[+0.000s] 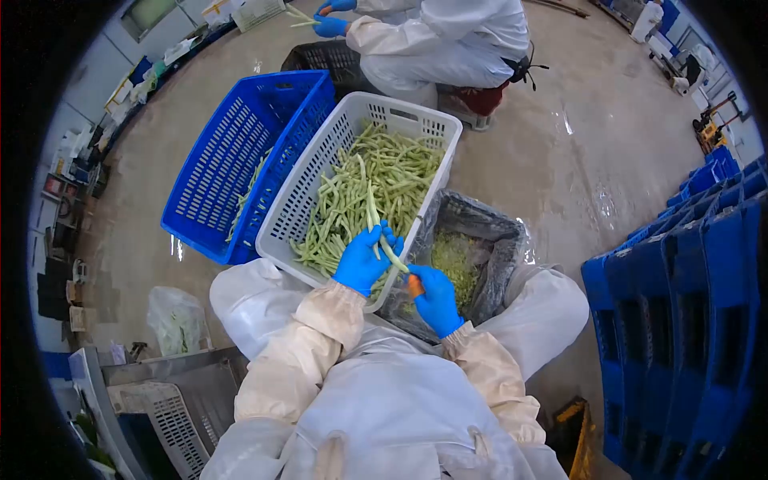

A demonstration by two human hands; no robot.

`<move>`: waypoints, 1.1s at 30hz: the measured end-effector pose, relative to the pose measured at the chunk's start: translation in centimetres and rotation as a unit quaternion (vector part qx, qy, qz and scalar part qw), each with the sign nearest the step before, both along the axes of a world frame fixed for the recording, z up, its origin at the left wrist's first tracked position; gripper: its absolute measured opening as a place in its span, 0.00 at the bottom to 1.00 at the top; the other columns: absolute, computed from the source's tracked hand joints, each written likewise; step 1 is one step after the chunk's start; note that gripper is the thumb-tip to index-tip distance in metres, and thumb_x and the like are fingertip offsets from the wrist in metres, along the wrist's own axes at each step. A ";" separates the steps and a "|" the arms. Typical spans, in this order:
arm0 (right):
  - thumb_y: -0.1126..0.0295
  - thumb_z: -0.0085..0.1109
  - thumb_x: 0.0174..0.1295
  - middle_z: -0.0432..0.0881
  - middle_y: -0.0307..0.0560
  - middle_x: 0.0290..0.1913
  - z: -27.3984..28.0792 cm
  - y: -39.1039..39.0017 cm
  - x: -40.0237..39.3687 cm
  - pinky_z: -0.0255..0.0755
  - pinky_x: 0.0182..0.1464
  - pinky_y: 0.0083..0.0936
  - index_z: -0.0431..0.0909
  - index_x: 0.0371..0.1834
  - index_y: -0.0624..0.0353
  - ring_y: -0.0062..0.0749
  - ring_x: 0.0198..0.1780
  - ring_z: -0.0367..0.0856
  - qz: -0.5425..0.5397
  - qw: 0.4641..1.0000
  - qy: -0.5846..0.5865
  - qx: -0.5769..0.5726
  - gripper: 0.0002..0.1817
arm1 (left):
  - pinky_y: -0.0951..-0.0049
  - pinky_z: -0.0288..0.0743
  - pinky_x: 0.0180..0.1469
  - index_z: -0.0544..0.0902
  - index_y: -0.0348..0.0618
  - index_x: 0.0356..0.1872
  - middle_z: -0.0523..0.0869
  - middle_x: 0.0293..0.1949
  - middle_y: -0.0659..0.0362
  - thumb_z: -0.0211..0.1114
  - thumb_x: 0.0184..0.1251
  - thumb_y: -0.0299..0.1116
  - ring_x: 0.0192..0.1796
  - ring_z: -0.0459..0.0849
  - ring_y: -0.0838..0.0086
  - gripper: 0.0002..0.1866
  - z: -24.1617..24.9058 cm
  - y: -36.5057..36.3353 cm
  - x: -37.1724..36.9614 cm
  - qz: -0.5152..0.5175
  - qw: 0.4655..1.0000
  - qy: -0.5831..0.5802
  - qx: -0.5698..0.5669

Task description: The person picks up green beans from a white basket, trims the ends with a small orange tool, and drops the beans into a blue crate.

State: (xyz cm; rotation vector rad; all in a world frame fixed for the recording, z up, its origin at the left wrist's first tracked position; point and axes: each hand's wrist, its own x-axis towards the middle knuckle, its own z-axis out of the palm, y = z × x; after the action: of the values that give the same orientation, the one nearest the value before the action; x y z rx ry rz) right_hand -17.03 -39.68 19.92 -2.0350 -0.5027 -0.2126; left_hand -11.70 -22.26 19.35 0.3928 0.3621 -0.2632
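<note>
My left hand (362, 261), in a blue glove, is closed around a few long pale green beans (371, 206) above the near end of a white crate. One bean slants out of it down to the right. At that bean's end, my right hand (437, 302), also blue-gloved, has its fingertips pinched together. A small orange-brown patch shows at its thumb; I cannot tell what it is. Beneath my hands, the white crate (276, 228) holds a heap of green beans (384, 172). Beside it, under my right hand, a bin lined with dark plastic (500, 232) holds small green trimmings (456, 260).
A blue crate (216, 168) with some beans stands left of the white one. Opposite sits another person (448, 40) in white, blue gloves holding beans. Blue pallets (672, 320) are stacked at right. A clear bag (176, 320) and a metal-framed cart (104, 384) are at left.
</note>
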 end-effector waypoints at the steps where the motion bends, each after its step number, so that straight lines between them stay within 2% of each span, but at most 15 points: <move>1: 0.74 0.56 0.53 0.78 0.52 0.36 0.0 0.0 -0.1 0.69 0.38 0.37 0.75 0.42 0.59 0.49 0.37 0.75 -0.009 0.999 -0.010 -0.030 0.12 | 0.63 0.73 0.51 0.75 0.38 0.44 0.79 0.30 0.58 0.57 0.64 0.32 0.35 0.78 0.70 0.11 0.3 -0.2 -0.1 0.010 1.000 0.018 0.010; 5: 0.72 0.56 0.51 0.74 0.52 0.28 0.2 -0.1 -0.2 0.67 0.37 0.38 0.75 0.36 0.58 0.48 0.35 0.74 0.030 0.985 -0.073 -0.156 0.09 | 0.68 0.75 0.43 0.75 0.37 0.44 0.78 0.28 0.59 0.57 0.64 0.32 0.32 0.78 0.72 0.11 1.7 -1.1 -0.3 0.004 0.992 0.014 0.126; 6: 0.72 0.56 0.51 0.74 0.52 0.28 0.2 0.0 -0.4 0.67 0.37 0.38 0.75 0.36 0.58 0.48 0.35 0.74 0.029 0.985 -0.073 -0.155 0.09 | 0.71 0.75 0.39 0.76 0.36 0.44 0.77 0.27 0.60 0.57 0.63 0.31 0.30 0.77 0.74 0.12 2.2 -1.2 -0.4 -0.034 0.973 -0.009 0.230; 7: 0.73 0.55 0.51 0.75 0.53 0.29 0.3 0.1 -0.5 0.68 0.36 0.37 0.75 0.36 0.58 0.49 0.34 0.74 0.043 0.989 -0.085 -0.114 0.09 | 0.75 0.74 0.35 0.76 0.35 0.44 0.77 0.27 0.62 0.58 0.63 0.31 0.28 0.76 0.77 0.12 3.0 -1.3 -0.3 -0.071 0.941 -0.034 0.330; 8: 0.74 0.55 0.51 0.75 0.54 0.29 0.4 0.2 -0.4 0.68 0.35 0.36 0.75 0.36 0.58 0.49 0.32 0.74 0.057 0.991 -0.099 -0.072 0.08 | 0.75 0.74 0.35 0.76 0.35 0.44 0.77 0.27 0.62 0.58 0.63 0.31 0.28 0.76 0.77 0.12 3.8 -1.3 -0.3 -0.070 0.941 -0.038 0.330; 11: 0.78 0.53 0.52 0.77 0.46 0.30 -0.3 -2.5 1.6 0.69 0.33 0.27 0.75 0.38 0.59 0.33 0.29 0.75 -0.175 0.967 0.017 0.184 0.09 | 0.81 0.70 0.30 0.77 0.34 0.46 0.77 0.27 0.64 0.59 0.60 0.30 0.25 0.73 0.83 0.14 5.1 0.2 -1.0 -0.190 0.820 -0.149 0.519; 14: 0.80 0.53 0.54 0.77 0.40 0.32 -2.0 -8.2 4.1 0.70 0.36 0.23 0.74 0.41 0.60 0.23 0.33 0.74 -0.359 0.828 0.137 0.409 0.10 | 0.81 0.70 0.30 0.77 0.34 0.47 0.78 0.28 0.63 0.59 0.60 0.30 0.26 0.73 0.83 0.15 5.4 2.2 -2.0 -0.210 0.843 -0.129 0.478; 15: 0.80 0.53 0.54 0.77 0.40 0.32 -2.6 -8.1 4.0 0.70 0.36 0.23 0.74 0.41 0.60 0.23 0.33 0.74 -0.361 0.826 0.136 0.410 0.10 | 0.82 0.70 0.30 0.76 0.34 0.47 0.79 0.29 0.62 0.59 0.60 0.29 0.26 0.74 0.82 0.15 5.5 2.8 -2.3 -0.220 0.845 -0.126 0.471; 17: 0.78 0.53 0.56 0.78 0.42 0.37 -1.1 -7.0 3.4 0.70 0.42 0.25 0.75 0.43 0.62 0.29 0.38 0.75 -0.279 0.946 0.077 0.144 0.11 | 0.82 0.70 0.31 0.76 0.34 0.48 0.79 0.30 0.61 0.59 0.60 0.29 0.27 0.75 0.82 0.15 5.9 3.3 -2.9 -0.234 0.849 -0.115 0.459; 18: 0.78 0.53 0.56 0.78 0.42 0.37 -0.1 -5.9 3.3 0.70 0.42 0.25 0.75 0.43 0.62 0.29 0.38 0.75 -0.279 0.946 0.076 0.144 0.11 | 0.83 0.71 0.31 0.76 0.34 0.48 0.80 0.31 0.61 0.58 0.60 0.28 0.27 0.76 0.81 0.15 6.0 3.4 -3.1 -0.246 0.854 -0.100 0.448; 20: 0.78 0.55 0.54 0.77 0.48 0.41 2.7 -3.6 3.1 0.68 0.48 0.31 0.75 0.46 0.58 0.39 0.44 0.76 -0.196 0.974 -0.111 0.030 0.15 | 0.82 0.72 0.32 0.77 0.34 0.47 0.81 0.31 0.60 0.59 0.60 0.28 0.29 0.77 0.81 0.14 5.6 3.5 -3.4 -0.251 0.851 -0.099 0.451; 21: 0.78 0.55 0.54 0.77 0.48 0.41 2.4 -3.6 3.0 0.68 0.48 0.31 0.75 0.46 0.58 0.39 0.44 0.76 -0.196 0.974 -0.111 0.029 0.15 | 0.82 0.72 0.33 0.77 0.34 0.46 0.81 0.31 0.59 0.59 0.60 0.28 0.29 0.77 0.80 0.14 5.6 3.6 -3.6 -0.261 0.843 -0.108 0.457; 23: 0.78 0.54 0.53 0.76 0.51 0.44 1.6 -3.6 3.1 0.64 0.53 0.36 0.75 0.48 0.57 0.48 0.47 0.73 -0.059 0.996 -0.044 0.048 0.17 | 0.81 0.72 0.33 0.78 0.34 0.45 0.81 0.30 0.59 0.59 0.59 0.29 0.29 0.77 0.80 0.14 5.7 3.6 -3.8 -0.271 0.835 -0.116 0.465; 26: 0.80 0.53 0.51 0.75 0.51 0.39 1.4 -4.0 3.0 0.67 0.46 0.34 0.75 0.49 0.58 0.47 0.43 0.73 -0.042 0.995 -0.083 -0.041 0.19 | 0.81 0.71 0.32 0.78 0.34 0.44 0.81 0.29 0.60 0.59 0.59 0.29 0.29 0.77 0.80 0.13 5.8 3.5 -4.0 -0.268 0.836 -0.113 0.466; 33: 0.79 0.53 0.51 0.74 0.53 0.36 1.7 -3.7 2.5 0.67 0.42 0.35 0.76 0.46 0.58 0.48 0.39 0.74 -0.037 0.996 -0.066 -0.044 0.17 | 0.83 0.66 0.25 0.78 0.35 0.43 0.79 0.27 0.61 0.59 0.59 0.30 0.25 0.74 0.82 0.12 5.8 3.6 -4.0 -0.293 0.818 -0.107 0.484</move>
State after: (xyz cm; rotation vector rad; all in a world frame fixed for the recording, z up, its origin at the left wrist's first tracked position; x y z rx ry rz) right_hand -14.54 -43.36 21.66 -2.1372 -0.5284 -0.3779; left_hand -15.74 -18.62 25.17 1.5491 0.1111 -0.6287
